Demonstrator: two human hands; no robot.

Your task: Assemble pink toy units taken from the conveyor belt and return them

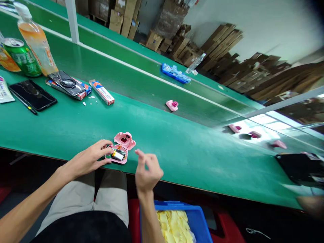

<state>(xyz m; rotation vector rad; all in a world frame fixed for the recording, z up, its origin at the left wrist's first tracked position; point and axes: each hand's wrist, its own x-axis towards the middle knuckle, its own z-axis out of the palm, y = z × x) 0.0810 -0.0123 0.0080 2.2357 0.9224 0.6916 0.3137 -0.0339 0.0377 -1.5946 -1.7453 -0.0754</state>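
Note:
An opened pink toy camera [116, 161] lies near the front edge of the green table. Its lower shell shows a green circuit board, thin wires and a silver battery pack [117, 155]. The other half, a pink shell with a round hole [130, 143], rests just behind it, touching or almost touching. My left hand [97, 155] grips the lower shell at its left side, thumb at the front and fingers at the back. To the right of the camera, my right hand [149, 171] is raised with its fingers curled, slightly blurred; whatever they may hold is hidden.
Left on the table are a phone [32, 95], a pen, small boxes [102, 92], a bottle [37, 44] and a green can [22, 57]. Pink toy cameras [172, 105] and a blue tray [175, 73] sit on the conveyor. A blue bin [199, 216] stands below the table edge.

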